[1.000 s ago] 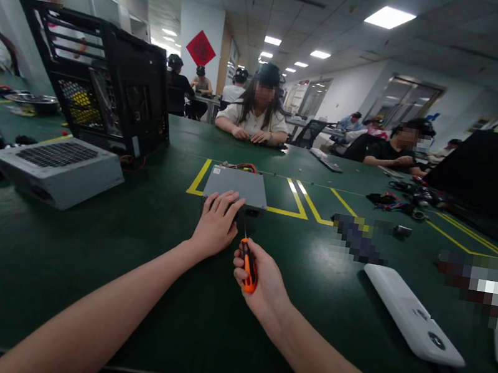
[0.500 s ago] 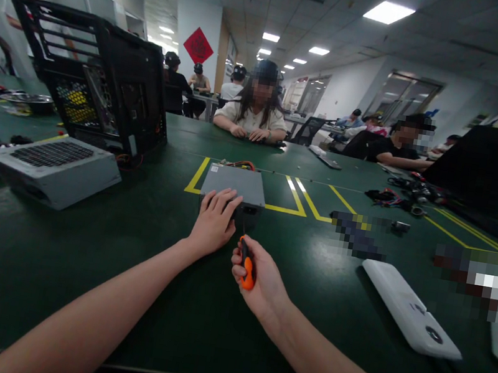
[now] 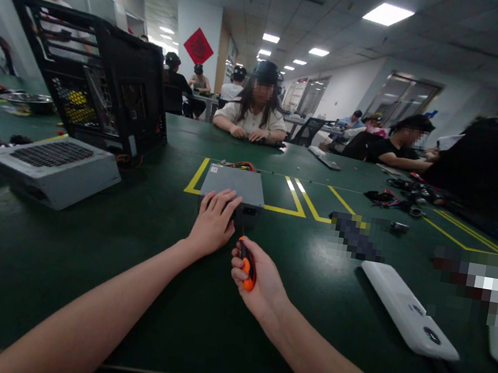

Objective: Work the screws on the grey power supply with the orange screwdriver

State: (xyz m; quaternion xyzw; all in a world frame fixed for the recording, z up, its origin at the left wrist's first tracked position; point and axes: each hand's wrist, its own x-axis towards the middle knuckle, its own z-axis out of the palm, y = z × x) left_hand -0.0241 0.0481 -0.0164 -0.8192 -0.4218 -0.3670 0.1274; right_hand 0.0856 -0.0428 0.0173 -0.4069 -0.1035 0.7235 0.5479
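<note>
A grey metal power supply box (image 3: pixel 233 185) lies on the green table inside yellow tape lines, with coloured wires at its far end. My left hand (image 3: pixel 213 223) rests flat on its near edge, fingers stretched over the top. My right hand (image 3: pixel 258 278) is closed round an orange and black screwdriver (image 3: pixel 246 264), whose thin shaft points at the box's near face.
A black open computer case (image 3: pixel 100 81) stands at the left, with a grey vented box (image 3: pixel 53 168) in front of it. A white device (image 3: pixel 406 310) lies at the right. Cables (image 3: pixel 393 200) lie farther right. A person sits across the table, others behind.
The hands and screwdriver have barely moved. A person has come into view at the far right.
</note>
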